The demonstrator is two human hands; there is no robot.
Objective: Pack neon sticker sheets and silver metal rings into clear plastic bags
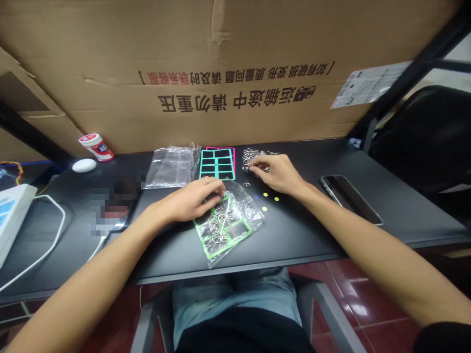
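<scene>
A tangle of wire puzzles (253,158) lies near the back edge of the table (301,230), under the curled fingers (259,164) of the right hand (276,172); whether they grip it cannot be told. The left hand (193,200) lies bent over a clear bag (245,215) holding a green card (237,236) and wire rings (219,228), apparently pinning it down, grip unclear. A teal card (217,164) sits at the back edge between them.
</scene>
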